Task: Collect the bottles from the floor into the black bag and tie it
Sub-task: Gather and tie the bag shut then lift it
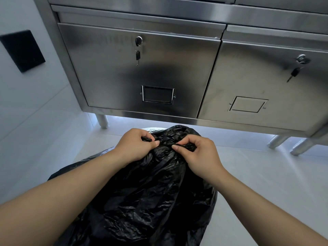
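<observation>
Both left hand (136,146) and right hand (197,155) pinch black bag (150,201) on floor (257,174) before cabinet (142,68).

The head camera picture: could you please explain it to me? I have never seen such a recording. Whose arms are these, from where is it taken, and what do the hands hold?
There is no machine here. A person wears one camera on the head, looking forward and down, so the two bare arms are their own. The left hand and the right hand each pinch the gathered top of a black bag, which rests on the pale floor. Behind it stands a steel cabinet on legs. No bottles show on the floor.
</observation>
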Action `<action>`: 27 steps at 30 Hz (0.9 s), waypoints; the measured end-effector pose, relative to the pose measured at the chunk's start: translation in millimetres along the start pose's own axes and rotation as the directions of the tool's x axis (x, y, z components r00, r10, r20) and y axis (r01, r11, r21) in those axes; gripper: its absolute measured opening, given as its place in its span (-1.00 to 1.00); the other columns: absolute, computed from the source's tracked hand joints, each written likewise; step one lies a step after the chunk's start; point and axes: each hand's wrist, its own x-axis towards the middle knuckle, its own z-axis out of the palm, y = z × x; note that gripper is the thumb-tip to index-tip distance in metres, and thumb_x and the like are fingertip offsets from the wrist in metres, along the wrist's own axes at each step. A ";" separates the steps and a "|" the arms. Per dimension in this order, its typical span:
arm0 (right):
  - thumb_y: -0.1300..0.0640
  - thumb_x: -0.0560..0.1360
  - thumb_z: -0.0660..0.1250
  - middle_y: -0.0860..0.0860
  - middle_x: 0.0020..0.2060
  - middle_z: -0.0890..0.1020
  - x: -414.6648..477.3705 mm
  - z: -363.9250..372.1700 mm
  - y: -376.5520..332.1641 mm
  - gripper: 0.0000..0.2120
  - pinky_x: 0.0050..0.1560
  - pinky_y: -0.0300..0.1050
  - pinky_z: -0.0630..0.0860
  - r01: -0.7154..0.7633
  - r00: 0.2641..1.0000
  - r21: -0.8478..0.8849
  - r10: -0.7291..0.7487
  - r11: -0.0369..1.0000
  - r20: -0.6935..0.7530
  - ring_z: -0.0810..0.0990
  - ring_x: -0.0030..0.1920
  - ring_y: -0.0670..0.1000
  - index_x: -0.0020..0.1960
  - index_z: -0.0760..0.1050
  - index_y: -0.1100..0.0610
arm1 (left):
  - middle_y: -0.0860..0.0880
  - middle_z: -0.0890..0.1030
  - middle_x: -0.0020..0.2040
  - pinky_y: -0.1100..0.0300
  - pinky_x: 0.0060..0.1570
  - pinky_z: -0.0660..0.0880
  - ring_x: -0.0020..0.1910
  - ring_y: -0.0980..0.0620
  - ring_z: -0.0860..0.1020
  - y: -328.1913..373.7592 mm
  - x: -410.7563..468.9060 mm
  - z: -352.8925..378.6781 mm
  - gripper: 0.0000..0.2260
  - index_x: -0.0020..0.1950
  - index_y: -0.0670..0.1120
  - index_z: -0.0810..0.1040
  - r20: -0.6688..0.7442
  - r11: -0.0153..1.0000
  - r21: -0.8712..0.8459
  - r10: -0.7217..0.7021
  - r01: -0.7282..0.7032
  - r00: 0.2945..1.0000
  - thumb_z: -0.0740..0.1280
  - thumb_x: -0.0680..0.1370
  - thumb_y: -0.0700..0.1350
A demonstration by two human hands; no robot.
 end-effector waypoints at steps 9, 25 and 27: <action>0.06 0.35 0.51 -0.33 -0.40 0.60 7.1 -16.3 10.5 -0.83 -0.29 -0.48 0.37 -0.007 0.994 0.013 0.008 1.000 -0.108 0.55 -0.36 -0.26 -0.34 0.56 -0.11 | 0.11 0.66 -0.03 0.50 -0.03 0.41 -0.05 0.27 0.58 -10.7 -1.9 -32.1 -0.86 0.03 0.01 0.63 0.214 0.977 -0.011 0.212 -0.215 0.953 0.39 0.49 -0.09; 0.15 0.40 0.48 -0.16 -0.50 0.61 -5.4 -26.1 33.6 -0.85 -0.44 -0.39 0.44 -0.198 0.979 0.199 0.205 0.960 -0.016 0.53 -0.51 -0.20 -0.32 0.57 0.04 | 0.05 0.69 -0.32 0.40 -0.31 0.53 -0.34 0.15 0.62 -30.8 -6.5 -21.0 -0.93 -0.11 -0.07 0.66 0.070 0.869 -0.485 -0.077 0.102 0.995 0.40 0.47 -0.10; 0.17 0.41 0.48 -0.12 -0.49 0.62 -7.1 -27.0 34.8 -0.85 -0.42 -0.36 0.45 -0.215 0.976 0.208 0.218 0.954 0.007 0.57 -0.47 -0.16 -0.32 0.57 0.06 | -0.03 0.70 -0.26 0.35 -0.28 0.56 -0.33 0.10 0.63 -37.9 -4.4 -24.8 -0.89 -0.06 -0.11 0.66 0.097 0.841 -0.516 -0.128 0.160 0.987 0.41 0.46 -0.12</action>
